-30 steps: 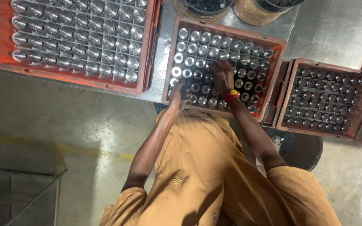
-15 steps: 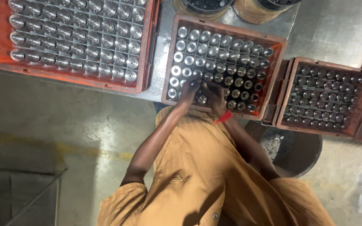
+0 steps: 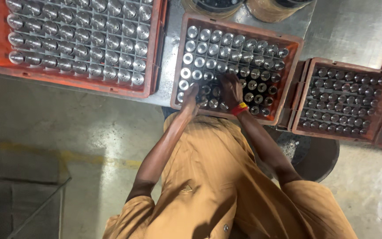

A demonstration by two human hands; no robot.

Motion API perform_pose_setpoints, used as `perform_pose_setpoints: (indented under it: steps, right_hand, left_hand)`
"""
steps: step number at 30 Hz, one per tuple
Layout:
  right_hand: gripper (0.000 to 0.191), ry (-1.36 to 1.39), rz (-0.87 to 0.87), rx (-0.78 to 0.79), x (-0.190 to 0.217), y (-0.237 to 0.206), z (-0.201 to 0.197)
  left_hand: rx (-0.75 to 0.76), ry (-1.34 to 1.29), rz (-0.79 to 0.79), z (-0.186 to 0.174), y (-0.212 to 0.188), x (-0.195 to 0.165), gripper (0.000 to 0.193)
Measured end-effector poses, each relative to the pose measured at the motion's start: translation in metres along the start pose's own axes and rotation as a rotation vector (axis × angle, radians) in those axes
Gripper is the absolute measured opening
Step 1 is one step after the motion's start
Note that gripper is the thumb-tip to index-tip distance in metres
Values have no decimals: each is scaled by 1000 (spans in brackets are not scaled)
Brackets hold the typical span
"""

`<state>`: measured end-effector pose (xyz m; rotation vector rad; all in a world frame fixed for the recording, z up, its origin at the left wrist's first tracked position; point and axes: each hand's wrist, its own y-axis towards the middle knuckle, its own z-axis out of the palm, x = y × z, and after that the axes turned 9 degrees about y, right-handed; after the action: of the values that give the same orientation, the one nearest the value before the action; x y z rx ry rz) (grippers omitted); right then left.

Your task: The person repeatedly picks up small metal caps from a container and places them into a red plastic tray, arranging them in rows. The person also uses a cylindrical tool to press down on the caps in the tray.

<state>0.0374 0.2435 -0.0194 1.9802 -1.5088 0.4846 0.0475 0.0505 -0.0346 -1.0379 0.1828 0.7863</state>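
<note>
The middle orange crate [image 3: 293, 49] holds rows of shiny upright metal cylinders [image 3: 219, 42]. Both my hands are inside its near rows. My left hand [image 3: 191, 98] rests on the cylinders at the front left corner. My right hand [image 3: 231, 88], with a red and yellow band at the wrist, lies over the cylinders in the front middle, fingers curled down among them. The fingertips of both hands are hidden, so a grip on any cylinder cannot be made out. My brown shirt [image 3: 208, 177] fills the lower middle of the view.
A larger orange crate [image 3: 155, 53] of metal cylinders stands to the left on the steel table [image 3: 166, 57]. A smaller dark crate [image 3: 300, 95] of cylinders sits to the right. Two round containers [image 3: 211, 6] stand behind. A dark round bin [image 3: 317, 157] is on the concrete floor [image 3: 67, 132].
My right hand moved left from the crate's middle toward the front rows. The hands drew close together half a second ago and now sit slightly apart.
</note>
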Motion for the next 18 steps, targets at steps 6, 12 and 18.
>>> perform_pose_setpoints:
  steps: [6, 12, 18]
  right_hand:
    - [25, 732, 548, -132, 22, -33, 3]
    - [24, 1249, 663, -232, 21, -55, 18]
    - [30, 87, 73, -23, 19, -49, -3]
  left_hand:
    - [182, 330, 213, 8, 0, 3, 39]
    - [92, 666, 414, 8, 4, 21, 29]
    - [2, 5, -55, -7, 2, 6, 36]
